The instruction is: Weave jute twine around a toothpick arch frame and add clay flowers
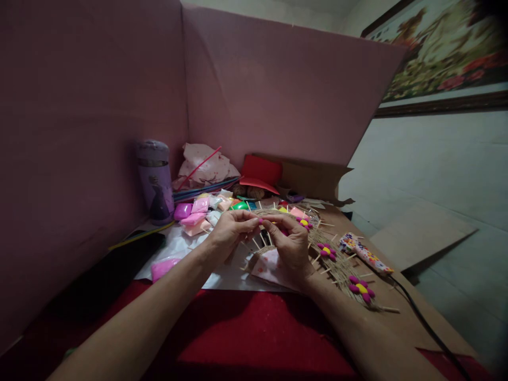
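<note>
A small magenta piece of modelling clay (261, 221) is pinched between the fingertips of both hands. My left hand (238, 228) grips it from the left, and my right hand (292, 244) from the right, fingers closed. Below and behind them lies a curved twine weaving (342, 271) with thin wooden sticks poking out along its edges. Magenta flowers with yellow centres sit on it, including a near flower (361, 289), a middle flower (326, 251) and a far flower (305, 223). Pink patterned fabric (270, 266) covers its inner part, partly hidden by my right hand.
Several clay packets (194, 219) lie behind my left hand, near a purple tumbler (155, 185). A corded tool in a flowered cover (365, 253) rests at right on cardboard (420, 323). Red cloth (254, 333) spans the front; pink panels (278, 84) stand behind.
</note>
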Available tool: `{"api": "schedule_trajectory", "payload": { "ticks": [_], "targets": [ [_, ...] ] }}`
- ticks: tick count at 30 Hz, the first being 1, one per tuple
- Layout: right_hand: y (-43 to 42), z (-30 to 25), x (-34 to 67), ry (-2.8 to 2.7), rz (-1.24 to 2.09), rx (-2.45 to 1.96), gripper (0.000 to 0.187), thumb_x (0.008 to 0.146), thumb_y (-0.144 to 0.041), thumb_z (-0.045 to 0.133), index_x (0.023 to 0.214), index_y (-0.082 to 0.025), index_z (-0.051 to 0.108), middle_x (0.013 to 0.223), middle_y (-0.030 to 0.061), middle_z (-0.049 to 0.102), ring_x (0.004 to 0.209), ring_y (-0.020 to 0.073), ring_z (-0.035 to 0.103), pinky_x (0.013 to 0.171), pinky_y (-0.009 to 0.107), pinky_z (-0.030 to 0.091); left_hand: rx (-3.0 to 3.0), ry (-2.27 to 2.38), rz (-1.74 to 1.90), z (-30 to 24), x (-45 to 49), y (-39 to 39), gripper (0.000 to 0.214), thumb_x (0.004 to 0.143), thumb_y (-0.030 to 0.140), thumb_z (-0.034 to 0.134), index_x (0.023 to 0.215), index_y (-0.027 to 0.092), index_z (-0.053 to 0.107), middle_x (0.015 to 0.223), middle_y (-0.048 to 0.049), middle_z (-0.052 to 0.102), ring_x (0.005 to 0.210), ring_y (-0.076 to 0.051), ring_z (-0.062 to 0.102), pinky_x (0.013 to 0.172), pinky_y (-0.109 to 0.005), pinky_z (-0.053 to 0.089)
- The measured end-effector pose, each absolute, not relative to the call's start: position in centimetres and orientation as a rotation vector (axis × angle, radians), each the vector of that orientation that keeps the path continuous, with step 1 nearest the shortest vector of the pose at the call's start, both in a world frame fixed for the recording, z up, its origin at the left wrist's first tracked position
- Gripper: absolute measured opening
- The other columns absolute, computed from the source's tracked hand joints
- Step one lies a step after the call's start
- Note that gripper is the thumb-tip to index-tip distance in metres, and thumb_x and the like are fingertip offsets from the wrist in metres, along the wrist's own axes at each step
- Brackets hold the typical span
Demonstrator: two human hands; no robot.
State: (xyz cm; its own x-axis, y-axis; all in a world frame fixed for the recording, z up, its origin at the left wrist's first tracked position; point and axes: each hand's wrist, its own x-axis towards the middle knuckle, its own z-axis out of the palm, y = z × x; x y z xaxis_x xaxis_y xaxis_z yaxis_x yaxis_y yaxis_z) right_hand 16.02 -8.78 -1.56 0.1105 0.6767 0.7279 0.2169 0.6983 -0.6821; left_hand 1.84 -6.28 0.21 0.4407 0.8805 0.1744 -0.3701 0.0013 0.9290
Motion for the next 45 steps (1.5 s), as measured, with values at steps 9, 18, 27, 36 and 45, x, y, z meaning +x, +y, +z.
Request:
{"api": "schedule_trajectory", "payload": {
  "ticks": [9, 18, 27, 36, 45],
  "targets": [
    [-8.9, -1.6, 16.0, -1.453, 0.398, -0.774, 0.008, 0.08, -0.021, 0.063, 0.084, -0.024, 0.069, 0.082, 0.0005, 0.07, 0.078, 0.0156, 0.064, 0.072, 0.031, 0.052, 1.241, 0.549, 1.028, 0.2, 1.7, -6.3, 0.016, 0.065, 0.024, 0.072, 0.071, 0.011, 0.066, 0.057, 0.0007, 0.055, 0.047, -0.004, 0.042, 0.047, -0.019, 0.027],
    [-9.0, -1.6, 16.2, -1.378, 0.372, -0.841, 0.009, 0.081, -0.025, 0.061, 0.083, -0.021, 0.068, 0.08, 0.0013, 0.069, 0.076, 0.015, 0.063, 0.072, 0.029, 0.049, 1.397, 0.774, 1.228, 0.7, 1.8, -6.2, 0.018, 0.062, 0.027, 0.073, 0.068, 0.012, 0.064, 0.057, 0.0, 0.059, 0.046, -0.007, 0.047, 0.046, -0.02, 0.033],
    [-8.9, -1.7, 16.3, -1.336, 0.379, -0.89, 0.01, 0.08, -0.027, 0.062, 0.083, -0.02, 0.069, 0.077, 0.0005, 0.069, 0.072, 0.0141, 0.062, 0.069, 0.028, 0.049, 2.056, 1.569, 1.371, 0.5, 0.3, -5.1, 0.007, 0.07, 0.024, 0.064, 0.07, 0.021, 0.071, 0.073, -0.0023, 0.069, 0.07, -0.015, 0.059, 0.064, -0.026, 0.042],
    [-8.7, -1.6, 16.5, -1.343, 0.356, -0.893, 0.01, 0.08, -0.027, 0.062, 0.083, -0.019, 0.069, 0.077, 0.001, 0.069, 0.073, 0.0143, 0.063, 0.07, 0.029, 0.05, 2.235, 1.861, 0.997, 1.4, 0.3, -6.2, 0.013, 0.07, 0.032, 0.065, 0.073, 0.024, 0.074, 0.074, -0.0049, 0.07, 0.07, -0.019, 0.06, 0.062, -0.031, 0.039],
    [-8.8, -1.5, 16.5, -1.351, 0.353, -0.906, 0.011, 0.081, -0.027, 0.061, 0.082, -0.018, 0.068, 0.076, 0.0012, 0.069, 0.072, 0.0139, 0.063, 0.07, 0.028, 0.05, 2.279, 1.924, 0.908, 1.3, 0.6, -6.5, 0.015, 0.073, 0.034, 0.061, 0.073, 0.025, 0.074, 0.077, -0.0049, 0.07, 0.076, -0.021, 0.06, 0.065, -0.034, 0.036]
  ]
}}
